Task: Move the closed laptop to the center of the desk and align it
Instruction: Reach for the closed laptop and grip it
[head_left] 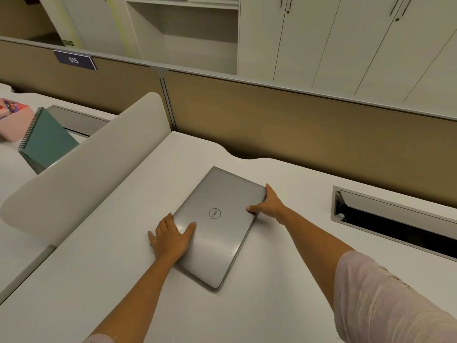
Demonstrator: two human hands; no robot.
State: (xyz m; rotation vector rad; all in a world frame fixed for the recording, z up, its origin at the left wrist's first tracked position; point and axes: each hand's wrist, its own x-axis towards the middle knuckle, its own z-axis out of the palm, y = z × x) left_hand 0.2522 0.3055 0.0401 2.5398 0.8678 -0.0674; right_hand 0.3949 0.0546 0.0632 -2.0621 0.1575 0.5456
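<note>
A closed silver laptop [217, 226] with a round logo on its lid lies on the white desk [284, 280], turned at an angle to the desk's edges. My left hand [170, 237] grips its left edge, thumb on the lid and fingers over the side. My right hand [268, 203] holds the far right corner, thumb on top and fingers around the edge. Both forearms reach in from below; a pink sleeve covers my right upper arm.
A white curved divider [81, 167] rises left of the laptop. Beyond it lie a teal spiral notebook [47, 142] and a pink pouch [12, 120]. An open cable tray slot [395, 221] is sunk in the desk at right. A tan partition [296, 125] backs the desk.
</note>
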